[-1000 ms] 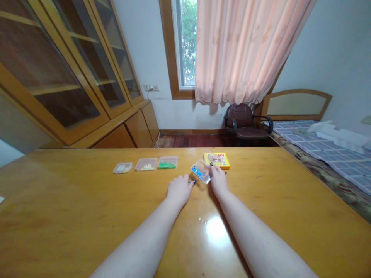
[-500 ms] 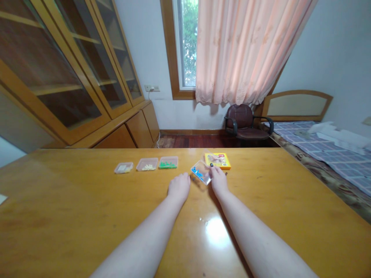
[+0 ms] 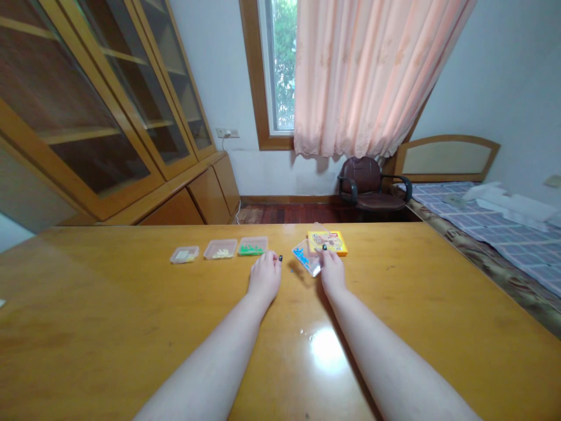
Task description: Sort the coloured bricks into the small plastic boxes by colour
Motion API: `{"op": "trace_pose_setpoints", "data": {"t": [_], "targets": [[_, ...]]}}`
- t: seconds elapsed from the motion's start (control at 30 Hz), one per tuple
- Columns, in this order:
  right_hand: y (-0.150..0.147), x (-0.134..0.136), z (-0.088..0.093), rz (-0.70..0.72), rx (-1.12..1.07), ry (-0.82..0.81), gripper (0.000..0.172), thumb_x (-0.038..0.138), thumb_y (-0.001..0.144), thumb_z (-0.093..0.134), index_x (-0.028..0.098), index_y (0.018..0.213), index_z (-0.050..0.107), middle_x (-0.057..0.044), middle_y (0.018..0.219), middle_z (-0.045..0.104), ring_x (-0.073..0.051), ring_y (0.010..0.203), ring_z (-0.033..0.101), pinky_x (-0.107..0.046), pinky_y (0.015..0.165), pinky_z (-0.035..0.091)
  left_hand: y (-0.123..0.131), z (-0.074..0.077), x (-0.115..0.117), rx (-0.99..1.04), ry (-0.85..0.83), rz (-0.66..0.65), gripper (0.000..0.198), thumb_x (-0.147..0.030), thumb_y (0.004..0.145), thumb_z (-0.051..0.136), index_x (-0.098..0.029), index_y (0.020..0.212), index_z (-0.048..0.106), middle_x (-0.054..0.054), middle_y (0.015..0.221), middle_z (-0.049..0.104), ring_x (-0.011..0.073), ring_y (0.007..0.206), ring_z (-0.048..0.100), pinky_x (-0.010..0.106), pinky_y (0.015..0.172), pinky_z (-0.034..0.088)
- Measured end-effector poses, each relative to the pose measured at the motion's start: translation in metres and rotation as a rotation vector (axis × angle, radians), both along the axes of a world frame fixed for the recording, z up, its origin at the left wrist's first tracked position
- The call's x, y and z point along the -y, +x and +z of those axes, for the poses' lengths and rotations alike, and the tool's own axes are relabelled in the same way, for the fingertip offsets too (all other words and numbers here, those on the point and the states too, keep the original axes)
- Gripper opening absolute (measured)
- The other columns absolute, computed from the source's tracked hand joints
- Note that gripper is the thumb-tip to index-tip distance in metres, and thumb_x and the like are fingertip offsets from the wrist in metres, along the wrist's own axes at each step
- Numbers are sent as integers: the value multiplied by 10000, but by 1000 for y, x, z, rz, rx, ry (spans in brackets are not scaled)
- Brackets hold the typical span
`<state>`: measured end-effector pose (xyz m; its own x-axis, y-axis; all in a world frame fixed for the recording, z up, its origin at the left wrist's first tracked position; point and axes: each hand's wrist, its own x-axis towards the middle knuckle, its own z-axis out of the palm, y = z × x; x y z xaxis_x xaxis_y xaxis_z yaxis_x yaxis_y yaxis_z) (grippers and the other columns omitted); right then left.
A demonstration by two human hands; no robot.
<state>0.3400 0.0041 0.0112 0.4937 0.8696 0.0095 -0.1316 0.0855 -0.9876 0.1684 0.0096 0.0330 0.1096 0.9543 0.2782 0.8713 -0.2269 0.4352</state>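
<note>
My right hand [image 3: 333, 272] grips a clear plastic case [image 3: 315, 268] by its right side, tilted above the table. Small blue pieces [image 3: 301, 256] lie along the left of the case, and its transparent lid appears raised. A tiny blue piece [image 3: 291, 270] rests on the table beneath. My left hand [image 3: 265, 275] is curled just left of the case, with the thumb toward it; whether anything is between its fingers is too small to make out. Behind the right hand lies a yellow box [image 3: 339, 242]. Beyond my left hand sits a clear case of green pieces [image 3: 252, 248].
Further left on the wooden table [image 3: 131, 327] are a case with cream pieces [image 3: 220, 250] and another with pale pieces [image 3: 184, 255]. A glass-door cabinet [image 3: 131, 105] stands at the left. A chair [image 3: 370, 184] and a bed [image 3: 473, 216] are past the table.
My left hand has shifted left, away from the blue-piece case, and its thumb has come into view. The case in my right hand has tilted more steeply and moved slightly right.
</note>
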Motion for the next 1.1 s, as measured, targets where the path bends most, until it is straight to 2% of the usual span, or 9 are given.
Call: {"op": "trace_pose_setpoints", "data": {"t": [0.1,0.2,0.67,0.8,0.87,0.97,1.1], "targets": [[2,-3,0,-65,-88,17,294,415,714,502,150,756,622,1,550,601,-155,581,547,-263,604,389,4,-5,-1,-47,-111,-136,152,-279,825,465,-200,931,537,49,882,602,189,834,550,289,723,388],[-1,-3,0,-42,-111,24,311,429,707,514,148,778,627,3,550,602,-155,582,550,-261,601,391,8,-11,-1,-81,-134,-230,165,-293,792,531,-209,931,555,40,911,611,183,883,551,280,766,381],[-2,2,4,6,37,-20,327,465,727,497,163,743,623,4,558,605,-159,583,540,-265,616,392,9,-16,-4,-161,-132,-230,73,-252,800,523,-207,828,573,34,855,607,180,834,553,284,743,387],[-1,1,1,10,20,-11,344,481,722,500,163,777,620,4,553,602,-166,584,541,-271,613,394,8,-20,-6,-83,-115,-191,68,-231,807,501,-195,804,558,39,825,588,179,796,549,290,722,408],[-1,1,0,40,32,-13,341,479,732,485,168,779,615,10,545,591,-163,565,531,-269,595,392,7,-19,-7,52,-64,-124,74,-213,819,471,-186,814,540,43,829,572,173,780,545,288,708,423],[-3,4,0,150,174,-28,308,447,748,467,177,691,603,12,540,575,-154,555,514,-259,578,378,2,-12,-6,280,136,-51,99,-210,841,422,-178,869,511,51,859,542,163,797,536,288,723,441],[-9,7,1,294,341,8,287,427,738,492,177,667,612,6,589,589,-152,592,510,-253,589,369,0,-4,1,310,314,-154,131,-250,845,431,-187,927,512,61,938,525,180,929,511,336,846,421]]}}
